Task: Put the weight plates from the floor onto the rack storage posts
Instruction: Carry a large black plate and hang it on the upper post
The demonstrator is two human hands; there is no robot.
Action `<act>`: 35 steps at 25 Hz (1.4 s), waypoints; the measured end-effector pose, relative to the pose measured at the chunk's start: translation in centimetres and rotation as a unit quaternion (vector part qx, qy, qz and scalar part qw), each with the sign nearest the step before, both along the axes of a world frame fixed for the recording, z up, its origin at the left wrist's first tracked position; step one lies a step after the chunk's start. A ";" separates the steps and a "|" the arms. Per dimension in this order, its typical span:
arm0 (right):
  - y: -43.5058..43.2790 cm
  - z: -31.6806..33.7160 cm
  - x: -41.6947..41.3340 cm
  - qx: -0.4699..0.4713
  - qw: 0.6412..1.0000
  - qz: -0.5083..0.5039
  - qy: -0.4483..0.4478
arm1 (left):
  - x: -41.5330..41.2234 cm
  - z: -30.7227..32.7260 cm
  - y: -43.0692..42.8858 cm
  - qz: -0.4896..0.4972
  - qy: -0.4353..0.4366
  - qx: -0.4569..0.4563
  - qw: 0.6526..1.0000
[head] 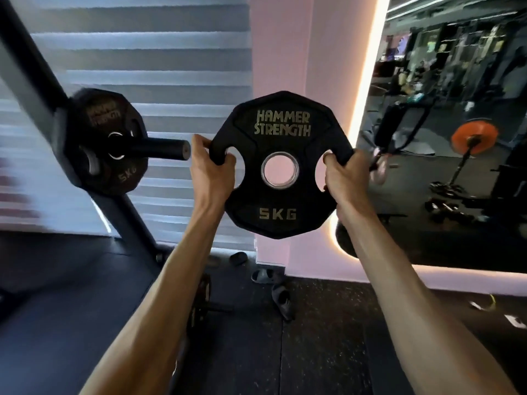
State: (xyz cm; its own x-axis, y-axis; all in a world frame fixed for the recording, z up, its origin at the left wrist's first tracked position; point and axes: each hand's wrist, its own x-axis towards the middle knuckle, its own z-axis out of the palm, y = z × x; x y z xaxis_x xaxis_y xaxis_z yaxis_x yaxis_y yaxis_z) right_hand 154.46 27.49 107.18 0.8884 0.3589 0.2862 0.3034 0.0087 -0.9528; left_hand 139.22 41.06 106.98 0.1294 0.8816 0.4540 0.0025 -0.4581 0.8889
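Note:
I hold a black 5 kg weight plate (281,129) upright in front of me, its lettered face toward the camera. My left hand (209,172) grips its left handle cut-out and my right hand (343,178) grips the right one. To the left, a black storage post (159,148) sticks out of the slanted rack upright (31,81). Another 5 kg plate (105,109) sits on that post against the upright. The post's free end is just left of my left hand. A further plate (201,300) stands on edge on the floor below my left forearm.
Window blinds (171,67) hang behind the rack, with a pink wall (313,67) beside them. A lit mirror (456,138) on the right reflects gym gear. Slippers (265,276) lie on the dark rubber floor (313,337) by the wall.

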 end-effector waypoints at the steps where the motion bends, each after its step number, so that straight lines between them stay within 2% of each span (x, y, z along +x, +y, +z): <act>1: 1.6 0.2 1.2 -0.002 1.000 0.023 -0.003 | 0.6 0.0 0.9 0.024 -0.004 0.004 1.000; 5: 8.2 0.3 3.6 -0.015 0.994 0.103 -0.015 | 1.2 0.1 4.4 0.122 0.004 0.013 0.992; 11: 17.9 -0.8 4.1 -0.013 0.980 0.197 -0.008 | 0.6 -0.4 9.1 0.264 0.021 0.023 0.964; 18: 25.1 -0.7 3.8 -0.005 0.950 0.312 0.002 | 0.1 0.9 10.5 0.397 0.030 0.003 0.917; 29: 30.9 -1.0 4.4 -0.002 0.863 0.504 -0.032 | 2.6 -0.4 9.9 0.557 -0.031 -0.029 0.829; 35: 33.3 -1.9 3.1 0.009 0.831 0.554 -0.038 | 2.7 -0.8 10.1 0.608 -0.039 -0.035 0.792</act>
